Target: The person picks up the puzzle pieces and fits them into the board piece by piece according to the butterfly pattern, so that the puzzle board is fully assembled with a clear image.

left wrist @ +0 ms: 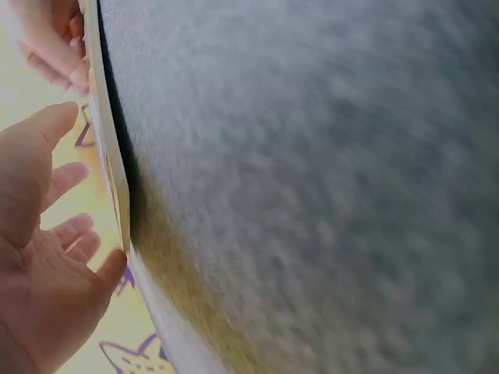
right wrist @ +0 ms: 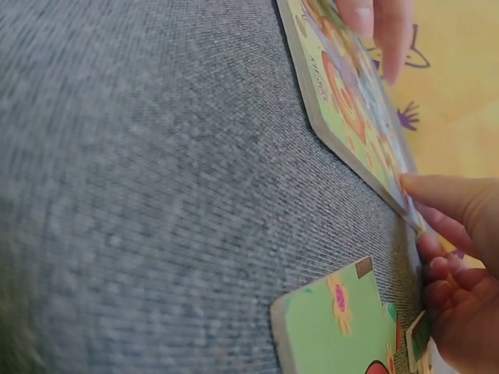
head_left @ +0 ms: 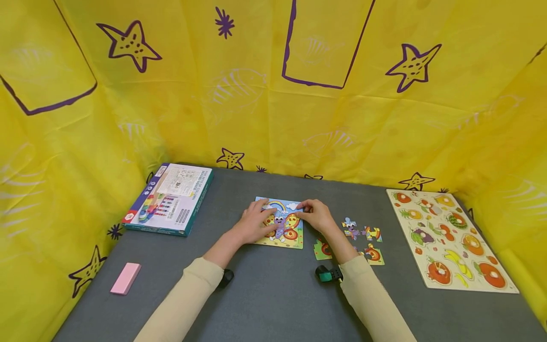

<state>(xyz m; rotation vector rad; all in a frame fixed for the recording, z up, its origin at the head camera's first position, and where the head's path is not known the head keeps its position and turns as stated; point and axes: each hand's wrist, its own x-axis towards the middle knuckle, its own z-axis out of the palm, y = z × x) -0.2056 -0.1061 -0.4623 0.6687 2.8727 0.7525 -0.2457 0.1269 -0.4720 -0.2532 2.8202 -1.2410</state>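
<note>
A square butterfly jigsaw puzzle (head_left: 279, 227) lies flat on the grey table, with a rainbow and clouds along its top. My left hand (head_left: 255, 222) rests over its left side, fingers loosely extended across the picture. In the left wrist view, the fingers of that hand (left wrist: 54, 257) look spread beside the board's edge. My right hand (head_left: 318, 217) pinches the puzzle's upper right edge, its thumb on the rim in the right wrist view. Loose jigsaw pieces (head_left: 373, 233) lie to the right, partly hidden by the right forearm; a green corner piece (right wrist: 335, 323) shows close up.
At the back left lies a flat boxed toy set (head_left: 171, 199). A pink block (head_left: 126, 279) sits near the left edge. On the right is a wooden fruit board (head_left: 448, 237). Yellow printed cloth (head_left: 273, 118) encloses the table (head_left: 273, 304) behind and at both sides.
</note>
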